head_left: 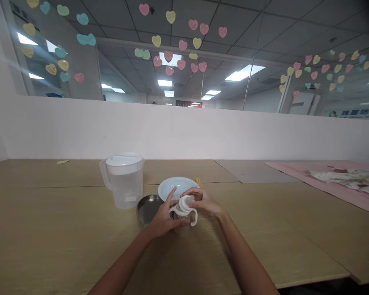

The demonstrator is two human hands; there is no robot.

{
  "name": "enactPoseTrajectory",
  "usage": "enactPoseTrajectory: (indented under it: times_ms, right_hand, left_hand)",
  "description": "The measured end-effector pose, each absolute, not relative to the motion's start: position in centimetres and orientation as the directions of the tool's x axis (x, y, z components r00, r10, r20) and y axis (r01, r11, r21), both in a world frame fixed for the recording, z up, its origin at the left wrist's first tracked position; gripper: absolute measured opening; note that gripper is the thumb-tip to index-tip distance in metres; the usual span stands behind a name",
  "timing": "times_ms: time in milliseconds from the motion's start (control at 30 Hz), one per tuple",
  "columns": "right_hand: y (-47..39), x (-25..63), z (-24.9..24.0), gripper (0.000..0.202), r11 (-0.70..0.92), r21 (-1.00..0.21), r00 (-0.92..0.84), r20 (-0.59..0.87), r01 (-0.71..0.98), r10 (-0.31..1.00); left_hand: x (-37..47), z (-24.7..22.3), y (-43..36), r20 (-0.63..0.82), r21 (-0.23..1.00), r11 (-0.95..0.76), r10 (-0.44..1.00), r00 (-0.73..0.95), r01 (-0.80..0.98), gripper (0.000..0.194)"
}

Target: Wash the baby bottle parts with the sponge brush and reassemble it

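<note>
A clear baby bottle (182, 229) with a white collar and two curved white side handles (194, 218) is held upright over the wooden table. My left hand (163, 219) is wrapped round its left side, thumb across the front and index finger pointing up. At the top, my right hand (203, 201) has its fingers closed on the clear cap (189, 199) above the white collar. Whether the cap is seated or loose I cannot tell. Just behind the hands stand a pale bowl (176, 185) and a round metal tray (148, 209).
A lidded translucent pitcher (126, 180) stands to the left of the tray. Something small and yellow (198, 182) lies beside the bowl. Far right, cloth-like items (347, 177) rest on a pink sheet (295, 167). A flat pale piece (63, 162) lies at the back left.
</note>
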State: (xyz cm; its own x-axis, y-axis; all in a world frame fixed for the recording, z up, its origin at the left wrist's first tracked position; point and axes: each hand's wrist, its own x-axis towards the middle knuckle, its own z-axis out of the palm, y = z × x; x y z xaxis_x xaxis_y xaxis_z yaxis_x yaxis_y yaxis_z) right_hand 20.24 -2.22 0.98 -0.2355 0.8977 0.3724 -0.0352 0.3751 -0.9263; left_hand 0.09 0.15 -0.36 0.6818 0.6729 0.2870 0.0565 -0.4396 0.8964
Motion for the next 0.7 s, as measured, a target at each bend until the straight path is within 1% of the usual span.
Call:
enactPoseTrajectory:
  times_ms: [100,200,300,400,500,567,633,700]
  right_hand:
    - [-2.0,20.6,0.7,0.036,0.384,-0.903,-0.088,0.405,-0.194,0.91]
    - [-1.7,20.8,0.4,0.038,0.396,-0.846,0.027,0.415,-0.356,0.91]
    - [-1.3,20.6,0.3,0.036,0.426,-0.748,0.118,0.43,-0.508,0.895]
    - [-1.0,20.6,0.2,0.032,0.461,-0.623,0.223,0.424,-0.632,0.878]
    - [-0.7,20.9,0.2,0.027,0.493,-0.514,0.314,0.398,-0.702,0.862]
    - [-0.5,21.2,0.2,0.024,0.506,-0.472,0.358,0.372,-0.722,0.857]
    - [-0.2,21.3,0.1,0.023,0.519,-0.456,0.397,0.341,-0.723,0.852]
    - [0.2,21.3,-0.1,0.024,0.535,-0.471,0.433,0.314,-0.702,0.845]
  left_hand:
    - [0.1,-0.5,0.2,0.293,0.89,-0.451,0.675,0.677,0.064,0.11]
    - [0.2,-0.5,0.2,0.306,0.886,-0.461,0.673,0.674,0.057,0.11]
    - [0.1,-0.5,0.2,0.31,0.889,-0.457,0.665,0.68,0.041,0.111]
    - [0.1,-0.6,0.3,0.325,0.883,-0.468,0.655,0.682,0.029,0.11]
    - [0.1,-0.7,0.4,0.334,0.874,-0.485,0.652,0.68,0.036,0.11]
    - [0.1,-0.8,0.5,0.331,0.87,-0.491,0.652,0.682,0.047,0.111]
    - [0.0,-0.8,0.5,0.324,0.869,-0.491,0.654,0.684,0.057,0.111]
    - [0.0,-0.8,0.4,0.323,0.869,-0.492,0.653,0.685,0.059,0.11]
